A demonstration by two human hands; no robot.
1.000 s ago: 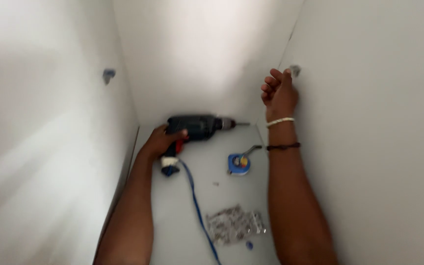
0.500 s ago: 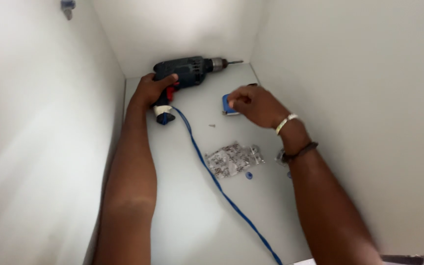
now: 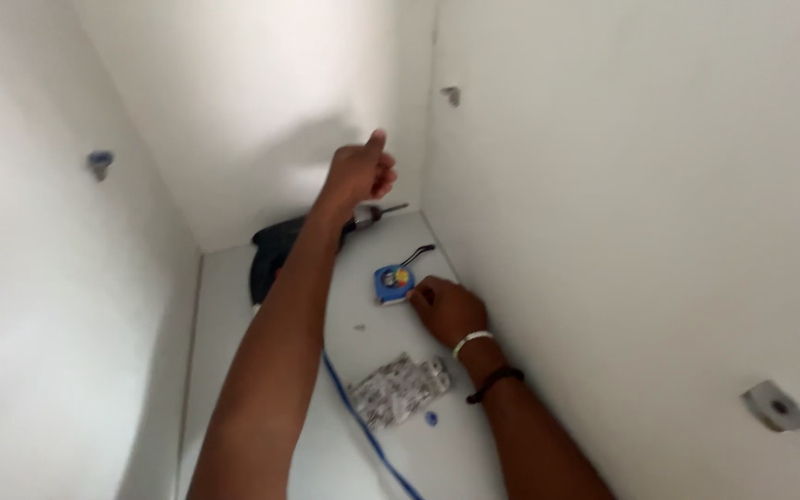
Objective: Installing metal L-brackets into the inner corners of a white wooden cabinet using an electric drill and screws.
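Down on the white shelf floor (image 3: 233, 370), the blue tape measure (image 3: 393, 282) is touched by the right hand (image 3: 449, 310), fingers seemingly curled, not clamped. It should be pinched firmly before lifting. The left hand (image 3: 358, 174) is raised, loosely fisted, empty, above the drill (image 3: 275, 250).

We see a dark electric drill (image 3: 275, 248) lying on the white shelf (image 3: 233, 315), its bit pointing toward the rear right corner. A blue cord (image 3: 363, 428) runs from it toward the near edge. A clear bag of small metal parts (image 3: 398, 391) lies just beside the cord. Bracket fittings are fixed to the left wall (image 3: 99, 163), the right wall (image 3: 451, 94) and nearer on the right (image 3: 775, 406).
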